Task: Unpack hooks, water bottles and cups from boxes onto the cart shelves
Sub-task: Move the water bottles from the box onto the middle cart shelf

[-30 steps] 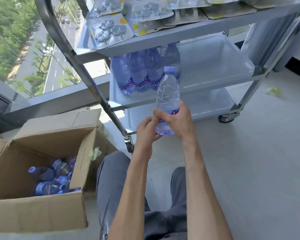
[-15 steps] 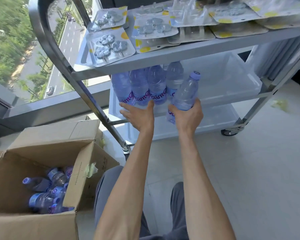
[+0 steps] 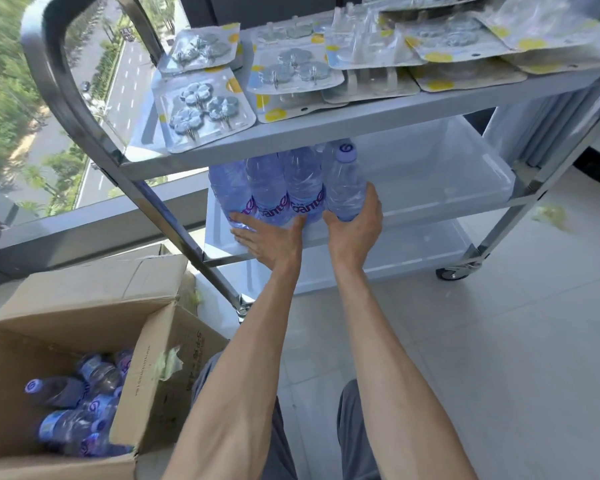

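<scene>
My right hand [image 3: 355,226] grips a clear water bottle [image 3: 344,183] with a lilac cap, upright on the cart's middle shelf [image 3: 437,181] at the right end of a row of standing bottles [image 3: 284,188]. Spread flat, my left hand [image 3: 271,237] presses its fingers against the bases of that row at the shelf's front edge. Blister packs of hooks [image 3: 205,109] cover the top shelf [image 3: 326,128]. More bottles [image 3: 77,410] lie in the open cardboard box [image 3: 153,382] at lower left.
The cart's steel handle frame [image 3: 66,88] slants down between the box and the shelves. A lower shelf [image 3: 413,251] sits under the middle one, with a castor [image 3: 454,271] at the right. A window looks out behind the cart. My knees are at the bottom.
My right hand carried the bottle from mid-air to the middle shelf and stood it beside the row. My left hand let go of it and moved to the row's base.
</scene>
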{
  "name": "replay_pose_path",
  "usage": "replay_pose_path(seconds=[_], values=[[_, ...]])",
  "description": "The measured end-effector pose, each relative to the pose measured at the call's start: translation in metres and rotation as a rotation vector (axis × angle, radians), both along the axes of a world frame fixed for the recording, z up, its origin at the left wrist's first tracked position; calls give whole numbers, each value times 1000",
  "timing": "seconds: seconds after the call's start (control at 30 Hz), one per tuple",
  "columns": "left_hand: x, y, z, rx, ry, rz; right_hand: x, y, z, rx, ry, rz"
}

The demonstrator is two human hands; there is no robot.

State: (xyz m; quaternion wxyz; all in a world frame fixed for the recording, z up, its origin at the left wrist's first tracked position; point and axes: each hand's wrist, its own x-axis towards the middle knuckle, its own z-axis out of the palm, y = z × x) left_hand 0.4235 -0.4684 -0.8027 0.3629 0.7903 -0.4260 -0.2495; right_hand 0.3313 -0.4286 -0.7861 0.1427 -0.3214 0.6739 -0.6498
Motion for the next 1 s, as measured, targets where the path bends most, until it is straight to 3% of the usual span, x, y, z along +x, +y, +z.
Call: replay_pose_path(seconds=[0.5,1.0], values=[[2,5,-5,17,-85,-55,-6,-34,-3,51,49,75],[2,2,-14,10,-101,-71,-22,-49,-13,-33,56,178]])
